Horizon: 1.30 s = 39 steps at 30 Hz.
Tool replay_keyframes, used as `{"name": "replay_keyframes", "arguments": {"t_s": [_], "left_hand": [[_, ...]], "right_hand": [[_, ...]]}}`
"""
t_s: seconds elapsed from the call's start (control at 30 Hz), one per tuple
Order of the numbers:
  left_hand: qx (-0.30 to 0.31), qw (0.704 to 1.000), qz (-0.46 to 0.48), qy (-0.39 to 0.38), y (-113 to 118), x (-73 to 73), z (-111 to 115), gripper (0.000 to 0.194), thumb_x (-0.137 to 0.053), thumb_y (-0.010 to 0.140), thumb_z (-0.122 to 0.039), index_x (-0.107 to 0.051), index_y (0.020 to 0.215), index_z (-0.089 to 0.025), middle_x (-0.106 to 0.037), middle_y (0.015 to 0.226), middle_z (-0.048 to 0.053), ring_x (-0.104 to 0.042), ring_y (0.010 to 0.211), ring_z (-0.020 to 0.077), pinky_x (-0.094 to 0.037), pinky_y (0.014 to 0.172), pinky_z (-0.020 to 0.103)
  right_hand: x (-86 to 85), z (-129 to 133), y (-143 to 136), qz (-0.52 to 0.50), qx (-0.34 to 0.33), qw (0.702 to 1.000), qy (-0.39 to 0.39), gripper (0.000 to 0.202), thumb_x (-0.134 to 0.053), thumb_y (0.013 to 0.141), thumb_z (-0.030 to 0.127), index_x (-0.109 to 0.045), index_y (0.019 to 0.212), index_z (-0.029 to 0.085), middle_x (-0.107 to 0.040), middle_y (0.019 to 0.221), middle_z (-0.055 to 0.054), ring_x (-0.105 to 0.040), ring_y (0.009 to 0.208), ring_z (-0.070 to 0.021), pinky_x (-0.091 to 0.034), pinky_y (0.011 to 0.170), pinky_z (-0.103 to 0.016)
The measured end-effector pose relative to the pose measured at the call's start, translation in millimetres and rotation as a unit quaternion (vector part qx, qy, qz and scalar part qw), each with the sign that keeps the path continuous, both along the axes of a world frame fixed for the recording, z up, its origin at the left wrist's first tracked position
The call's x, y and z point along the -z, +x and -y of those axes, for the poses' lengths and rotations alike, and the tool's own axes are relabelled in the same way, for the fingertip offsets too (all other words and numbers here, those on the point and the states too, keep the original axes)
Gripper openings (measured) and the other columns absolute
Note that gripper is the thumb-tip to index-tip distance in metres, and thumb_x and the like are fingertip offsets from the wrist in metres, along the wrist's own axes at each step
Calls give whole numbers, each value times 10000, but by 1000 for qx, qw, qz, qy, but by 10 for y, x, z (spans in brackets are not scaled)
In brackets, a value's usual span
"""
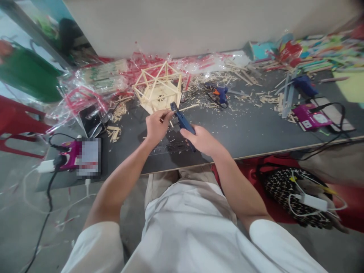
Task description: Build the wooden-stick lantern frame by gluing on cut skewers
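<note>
One blue tool in right hand; left hand pinches (contents unclear) by its 11 o'clock end, likely steadying.

A red plastic stool stands at left. A phone lies against a magenta power strip, near left. Near right, a white adapter rests on a black-and-white patterned bag.

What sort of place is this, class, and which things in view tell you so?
Probably a craft or model-making workspace: the dark tabletop holds a frame of thin wooden sticks, a blue glue gun and many short stick offcuts.
</note>
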<state>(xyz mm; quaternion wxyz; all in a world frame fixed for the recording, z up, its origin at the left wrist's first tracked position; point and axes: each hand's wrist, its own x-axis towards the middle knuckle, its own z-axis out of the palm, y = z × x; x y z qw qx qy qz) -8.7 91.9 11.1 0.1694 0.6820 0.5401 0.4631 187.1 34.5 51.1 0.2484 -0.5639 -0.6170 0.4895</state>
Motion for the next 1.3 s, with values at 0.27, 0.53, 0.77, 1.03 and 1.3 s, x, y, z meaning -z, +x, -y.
{"name": "replay_keyframes", "arguments": {"t_s": [0.27,0.53,0.77,1.03,1.3], "left_hand": [[-19,999,-40,12,-2,-7,-12,238,-656,992,-371,-826,949,-210,-807,908,48,-705,776,168,-545,797,284],[-6,1000,-17,13,5,15,-22,185,-673,972,-312,-808,903,-208,-806,910,48,-706,780,173,-540,807,300],[-10,999,-30,4,6,44,-37,169,-672,973,-293,-808,911,-217,-814,945,45,-714,812,175,-550,832,306],[6,992,-65,105,-7,117,-69,190,-648,1013,-291,-796,936,-200,-808,930,51,-735,836,166,-556,813,273],[10,985,-105,139,-32,121,-67,199,-625,1040,-299,-768,944,-199,-795,931,49,-730,834,151,-553,790,259]], "right_hand": [[3,78,-130,56,20,994,95,324,-575,954,458,-480,724,250,-605,681,-13,-544,632,-194,-426,647,-326],[-57,68,-119,61,-11,995,84,318,-540,968,425,-445,720,250,-589,672,-9,-529,625,-185,-383,619,-316],[75,50,-159,113,32,990,82,317,-575,957,469,-515,729,257,-648,701,-55,-586,669,-247,-401,639,-342],[-17,61,-159,210,24,975,63,449,-475,1037,571,-635,817,213,-759,858,-155,-730,872,-328,-411,688,-336],[-53,45,-154,266,-15,961,67,563,-364,1093,575,-705,949,151,-792,1010,-204,-750,1042,-376,-450,762,-341]]}}
